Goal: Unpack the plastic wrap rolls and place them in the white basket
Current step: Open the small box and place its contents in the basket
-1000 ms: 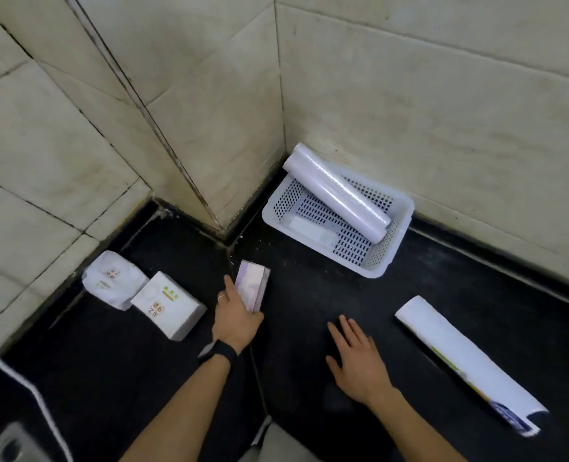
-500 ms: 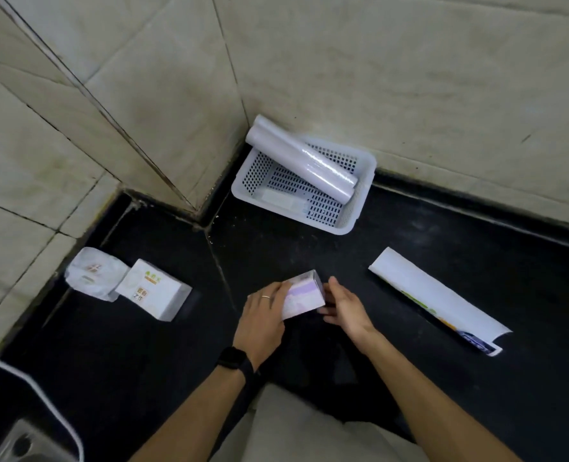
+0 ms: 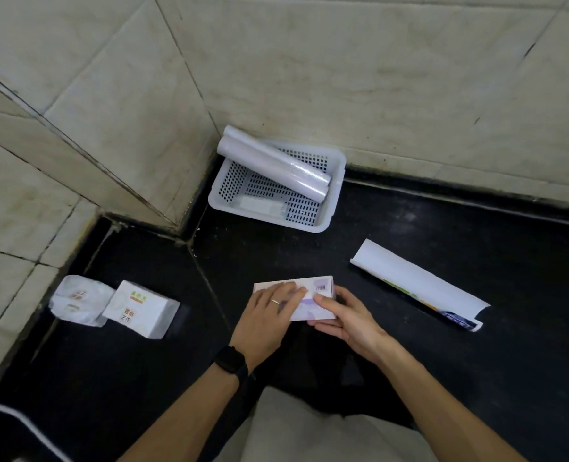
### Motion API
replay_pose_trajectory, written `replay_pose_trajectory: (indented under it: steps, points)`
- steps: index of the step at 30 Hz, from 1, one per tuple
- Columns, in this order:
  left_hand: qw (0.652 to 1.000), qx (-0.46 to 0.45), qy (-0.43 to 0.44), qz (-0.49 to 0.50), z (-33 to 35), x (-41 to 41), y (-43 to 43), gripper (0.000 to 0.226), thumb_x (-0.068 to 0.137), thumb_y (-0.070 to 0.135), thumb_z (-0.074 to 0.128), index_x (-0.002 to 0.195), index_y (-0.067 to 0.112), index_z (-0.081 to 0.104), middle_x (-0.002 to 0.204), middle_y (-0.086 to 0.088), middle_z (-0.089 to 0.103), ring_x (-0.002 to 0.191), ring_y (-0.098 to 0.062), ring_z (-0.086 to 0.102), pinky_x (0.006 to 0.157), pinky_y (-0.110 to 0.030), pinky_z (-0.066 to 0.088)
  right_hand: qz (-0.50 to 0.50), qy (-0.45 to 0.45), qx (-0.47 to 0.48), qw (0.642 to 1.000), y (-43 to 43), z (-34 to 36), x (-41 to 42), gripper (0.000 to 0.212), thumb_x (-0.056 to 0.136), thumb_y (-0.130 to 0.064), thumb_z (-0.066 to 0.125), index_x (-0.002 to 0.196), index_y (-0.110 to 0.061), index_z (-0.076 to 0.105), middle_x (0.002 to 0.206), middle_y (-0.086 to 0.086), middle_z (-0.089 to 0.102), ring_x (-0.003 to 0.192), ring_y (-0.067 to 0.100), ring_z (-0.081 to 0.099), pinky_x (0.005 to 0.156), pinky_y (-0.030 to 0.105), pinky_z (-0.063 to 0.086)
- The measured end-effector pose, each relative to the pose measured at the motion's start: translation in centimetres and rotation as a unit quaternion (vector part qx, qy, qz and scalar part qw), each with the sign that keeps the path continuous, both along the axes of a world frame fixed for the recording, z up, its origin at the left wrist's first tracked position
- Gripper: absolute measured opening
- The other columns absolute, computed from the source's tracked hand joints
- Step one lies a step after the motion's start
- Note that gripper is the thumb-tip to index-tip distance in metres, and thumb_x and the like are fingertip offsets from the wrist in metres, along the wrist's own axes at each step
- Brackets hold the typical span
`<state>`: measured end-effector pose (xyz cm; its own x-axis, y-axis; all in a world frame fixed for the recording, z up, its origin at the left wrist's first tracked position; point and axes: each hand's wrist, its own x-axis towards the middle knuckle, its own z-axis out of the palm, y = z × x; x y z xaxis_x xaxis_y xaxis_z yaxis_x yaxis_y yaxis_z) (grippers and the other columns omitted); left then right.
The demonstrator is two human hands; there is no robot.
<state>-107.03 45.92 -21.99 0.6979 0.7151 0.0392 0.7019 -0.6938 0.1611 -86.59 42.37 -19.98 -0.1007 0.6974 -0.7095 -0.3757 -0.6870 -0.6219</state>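
Note:
A white perforated basket (image 3: 336,195) sits in the wall corner on the black floor. A clear plastic wrap roll (image 3: 273,168) lies slanted across it, one end propped on the rim. Near me, a white and purple box (image 3: 313,288) with a barcode label is held flat between both hands. My left hand (image 3: 266,315), with a ring and a black watch, grips its left part from above. My right hand (image 3: 346,316) holds its right end, thumb on top.
An empty white paper wrapper (image 3: 416,285), curled open, lies to the right on the floor. At the left lie a white box with green print (image 3: 143,308) and a crumpled white packet (image 3: 75,301). A flat white item (image 3: 259,205) lies in the basket bottom. Tiled walls close off the far side.
My left hand picked the purple box up from the floor and brought it toward me. My right hand left the floor and took hold of the box's right end. The box now lies flatter.

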Motion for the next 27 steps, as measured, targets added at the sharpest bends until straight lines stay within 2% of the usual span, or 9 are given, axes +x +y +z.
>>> replay_pose_trajectory:
  steps: [3, 6, 8, 10, 12, 15, 20, 24, 27]
  points:
    - [0.998, -0.056, -0.021, 0.016, 0.7, 0.6, 0.3, 0.071, 0.078, 0.037, 0.074, 0.14, 0.02, 0.043, 0.142, -0.009, 0.05, 0.124, -0.025, 0.053, 0.097, -0.039, 0.051, 0.009, -0.006, 0.016, 1.0, -0.4, 0.0, 0.9, 0.046, 0.084, -0.021, 0.077, 0.125, -0.025, 0.058, 0.119, 0.008, 0.071, 0.1, 0.026, 0.073, 0.091, 0.038, 0.056]
    - [0.984, -0.151, -0.055, 0.075, 2.0, 2.1, 0.7, 0.08, 0.082, 0.051, 0.064, 0.149, 0.02, 0.034, 0.151, -0.002, 0.038, 0.136, -0.017, 0.037, 0.11, -0.03, 0.035, 0.059, -0.043, 0.047, 0.996, -0.7, 0.6, 1.2, 0.054, 0.08, -0.016, 0.08, 0.126, -0.034, 0.057, 0.121, 0.006, 0.069, 0.105, 0.019, 0.071, 0.094, 0.036, 0.056]
    - [0.968, -0.224, -0.053, 0.096, 2.8, 3.4, 1.3, 0.077, 0.082, 0.049, 0.063, 0.149, 0.025, 0.032, 0.144, 0.004, 0.043, 0.131, -0.014, 0.041, 0.103, -0.022, 0.033, 0.095, -0.1, 0.073, 0.988, -0.7, 0.9, 1.1, 0.062, 0.078, -0.018, 0.082, 0.127, -0.043, 0.054, 0.12, 0.0, 0.067, 0.109, 0.013, 0.067, 0.094, 0.035, 0.057]
    - [0.959, -0.258, -0.06, 0.102, 3.1, 4.0, 1.7, 0.062, 0.082, 0.046, 0.063, 0.138, 0.032, 0.041, 0.127, 0.011, 0.053, 0.115, -0.01, 0.052, 0.088, -0.02, 0.04, 0.115, -0.146, 0.099, 0.978, -0.6, 0.9, 1.3, 0.067, 0.076, -0.025, 0.084, 0.13, -0.048, 0.052, 0.121, -0.007, 0.065, 0.112, 0.007, 0.063, 0.097, 0.033, 0.054]
    - [0.953, -0.273, -0.071, 0.112, 3.1, 4.0, 1.8, 0.051, 0.081, 0.048, 0.064, 0.127, 0.033, 0.048, 0.117, 0.014, 0.056, 0.105, -0.007, 0.055, 0.084, -0.025, 0.047, 0.118, -0.157, 0.11, 0.974, -0.5, 1.0, 1.8, 0.065, 0.077, -0.036, 0.082, 0.133, -0.05, 0.051, 0.123, -0.014, 0.065, 0.113, 0.003, 0.061, 0.1, 0.031, 0.051]
    - [0.954, -0.266, -0.075, 0.111, 2.6, 3.6, 1.8, 0.053, 0.082, 0.051, 0.066, 0.129, 0.033, 0.049, 0.12, 0.015, 0.057, 0.105, -0.006, 0.053, 0.088, -0.032, 0.049, 0.109, -0.2, 0.122, 0.966, -0.4, 1.0, 2.6, 0.054, 0.079, -0.04, 0.078, 0.128, -0.049, 0.058, 0.119, -0.017, 0.068, 0.112, 0.001, 0.062, 0.105, 0.031, 0.047]
    - [0.966, -0.236, -0.058, 0.084, 2.6, 3.9, 1.9, 0.055, 0.088, 0.043, 0.065, 0.137, 0.026, 0.047, 0.132, 0.006, 0.056, 0.121, -0.013, 0.05, 0.113, -0.03, 0.026, 0.128, -0.324, 0.139, 0.927, -0.8, 1.2, 2.7, 0.05, 0.077, -0.043, 0.075, 0.125, -0.044, 0.061, 0.11, -0.017, 0.069, 0.093, 0.0, 0.067, 0.094, 0.028, 0.053]
    - [0.965, -0.243, -0.037, 0.087, 2.5, 4.1, 1.9, 0.057, 0.09, 0.044, 0.063, 0.14, 0.025, 0.044, 0.134, 0.005, 0.055, 0.123, -0.013, 0.048, 0.115, -0.032, 0.026, 0.175, -0.421, 0.156, 0.876, -0.9, 1.7, 2.4, 0.049, 0.079, -0.053, 0.068, 0.124, -0.04, 0.054, 0.109, -0.021, 0.068, 0.085, -0.002, 0.067, 0.084, 0.024, 0.056]
    - [0.966, -0.243, -0.027, 0.081, 2.7, 4.2, 2.0, 0.057, 0.09, 0.043, 0.063, 0.14, 0.024, 0.045, 0.135, 0.004, 0.055, 0.124, -0.013, 0.048, 0.115, -0.032, 0.022, 0.164, -0.412, 0.144, 0.885, -1.0, 1.3, 2.4, 0.035, 0.077, -0.051, 0.069, 0.107, -0.037, 0.059, 0.103, -0.02, 0.072, 0.083, -0.003, 0.069, 0.081, 0.023, 0.057]
